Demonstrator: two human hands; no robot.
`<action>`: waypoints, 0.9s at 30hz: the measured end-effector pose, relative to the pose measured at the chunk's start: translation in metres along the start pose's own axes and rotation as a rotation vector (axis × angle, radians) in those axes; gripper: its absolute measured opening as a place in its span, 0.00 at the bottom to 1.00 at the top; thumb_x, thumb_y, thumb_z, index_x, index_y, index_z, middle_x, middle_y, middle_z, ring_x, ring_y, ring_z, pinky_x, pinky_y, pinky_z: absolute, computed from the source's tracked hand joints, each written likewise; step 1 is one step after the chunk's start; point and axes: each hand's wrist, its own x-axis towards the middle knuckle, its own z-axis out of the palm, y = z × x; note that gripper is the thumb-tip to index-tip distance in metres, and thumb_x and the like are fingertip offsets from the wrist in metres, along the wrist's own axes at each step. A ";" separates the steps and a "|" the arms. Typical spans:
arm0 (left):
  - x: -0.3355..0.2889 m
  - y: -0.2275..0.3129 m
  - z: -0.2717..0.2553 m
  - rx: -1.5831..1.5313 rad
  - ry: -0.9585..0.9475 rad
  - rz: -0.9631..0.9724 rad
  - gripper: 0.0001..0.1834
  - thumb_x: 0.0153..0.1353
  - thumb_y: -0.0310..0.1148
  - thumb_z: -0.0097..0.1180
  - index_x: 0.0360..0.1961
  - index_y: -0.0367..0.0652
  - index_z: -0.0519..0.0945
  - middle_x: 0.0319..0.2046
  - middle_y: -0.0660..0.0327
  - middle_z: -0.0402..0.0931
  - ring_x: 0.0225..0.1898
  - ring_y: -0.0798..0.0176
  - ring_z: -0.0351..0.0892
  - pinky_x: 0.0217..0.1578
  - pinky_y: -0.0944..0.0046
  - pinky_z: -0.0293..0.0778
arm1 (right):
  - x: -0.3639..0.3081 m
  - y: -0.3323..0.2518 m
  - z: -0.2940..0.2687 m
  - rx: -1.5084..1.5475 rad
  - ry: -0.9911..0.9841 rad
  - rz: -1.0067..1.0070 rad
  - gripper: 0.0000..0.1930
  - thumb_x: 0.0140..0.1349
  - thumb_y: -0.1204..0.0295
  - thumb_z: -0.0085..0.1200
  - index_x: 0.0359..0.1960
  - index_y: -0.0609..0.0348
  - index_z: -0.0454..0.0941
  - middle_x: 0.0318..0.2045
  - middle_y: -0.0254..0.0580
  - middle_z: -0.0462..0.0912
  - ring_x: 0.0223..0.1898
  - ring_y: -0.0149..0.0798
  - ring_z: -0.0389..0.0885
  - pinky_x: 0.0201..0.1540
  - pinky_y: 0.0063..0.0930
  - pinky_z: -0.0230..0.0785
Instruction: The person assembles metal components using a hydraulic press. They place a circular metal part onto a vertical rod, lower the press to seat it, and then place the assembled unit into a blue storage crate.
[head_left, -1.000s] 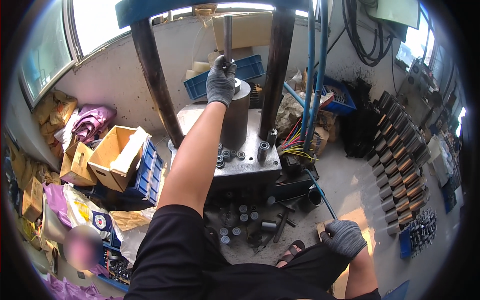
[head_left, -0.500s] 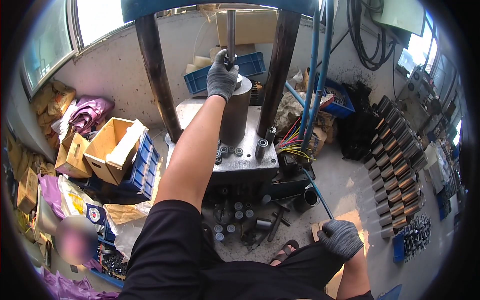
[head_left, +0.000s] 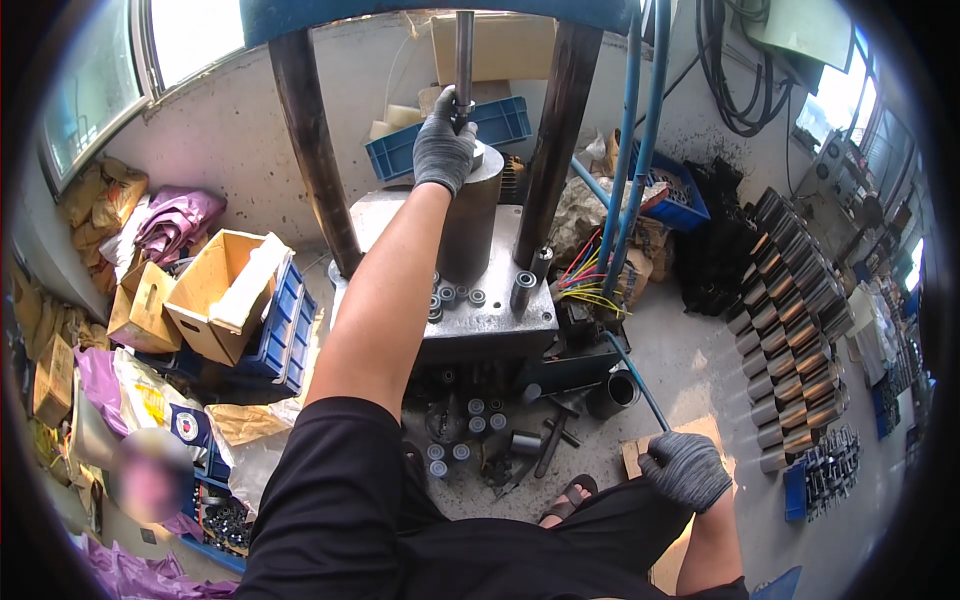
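My left hand, in a grey glove, reaches up to the press and is closed round a metal fitting at the lower end of the vertical steel rod. Its fingers partly hide that fitting. Just below stands a thick metal cylinder on the steel press table. At the lower right, my gloved right hand is closed on the end of a long blue lever. Small ring-shaped parts and a short upright cylinder stand on the table's front part.
Dark posts flank the rod. Small cylinders, a hammer and a hollow tube lie on the floor by my feet. Stacked metal tubes line the right. Cartons and a blue crate stand left.
My left hand and the fitting at the rod's end sit slightly higher. My right hand has shifted a little with the blue lever, still closed on it.
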 end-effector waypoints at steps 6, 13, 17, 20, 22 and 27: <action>-0.002 0.007 -0.004 -0.023 -0.019 -0.035 0.32 0.65 0.24 0.64 0.70 0.55 0.72 0.51 0.53 0.85 0.51 0.49 0.86 0.56 0.54 0.78 | 0.006 0.005 -0.007 0.013 -0.044 -0.034 0.16 0.66 0.57 0.57 0.32 0.58 0.86 0.28 0.54 0.85 0.33 0.58 0.86 0.40 0.49 0.78; 0.000 0.000 -0.003 0.004 0.000 -0.026 0.30 0.65 0.25 0.65 0.67 0.56 0.73 0.48 0.54 0.86 0.49 0.50 0.87 0.54 0.53 0.79 | 0.013 0.011 -0.022 0.114 0.020 -0.075 0.17 0.64 0.60 0.58 0.47 0.57 0.87 0.37 0.51 0.88 0.38 0.58 0.87 0.44 0.48 0.80; 0.001 -0.005 0.001 0.006 0.003 0.009 0.28 0.65 0.25 0.65 0.66 0.56 0.74 0.47 0.54 0.86 0.49 0.49 0.86 0.54 0.52 0.79 | 0.011 0.011 -0.022 0.112 0.007 -0.081 0.16 0.63 0.62 0.59 0.46 0.57 0.87 0.37 0.51 0.88 0.38 0.57 0.87 0.45 0.47 0.80; 0.001 -0.007 0.003 -0.005 0.004 0.013 0.26 0.65 0.26 0.65 0.64 0.56 0.75 0.46 0.54 0.86 0.49 0.49 0.86 0.54 0.53 0.79 | 0.010 0.013 -0.020 0.114 -0.004 -0.051 0.15 0.63 0.63 0.59 0.46 0.58 0.86 0.36 0.51 0.87 0.38 0.57 0.86 0.45 0.47 0.79; 0.004 -0.012 0.004 -0.014 0.003 0.013 0.25 0.65 0.26 0.65 0.62 0.55 0.76 0.45 0.54 0.86 0.48 0.49 0.86 0.54 0.53 0.79 | 0.013 0.014 -0.020 0.086 0.075 -0.077 0.14 0.63 0.64 0.59 0.45 0.58 0.85 0.35 0.51 0.87 0.38 0.57 0.86 0.45 0.47 0.79; 0.005 -0.015 -0.003 -0.006 -0.003 -0.006 0.21 0.65 0.26 0.66 0.58 0.53 0.79 0.44 0.54 0.87 0.47 0.49 0.87 0.53 0.53 0.79 | 0.062 0.016 -0.057 -0.103 0.615 -0.173 0.09 0.61 0.76 0.61 0.43 0.57 0.81 0.35 0.49 0.83 0.38 0.55 0.84 0.42 0.44 0.78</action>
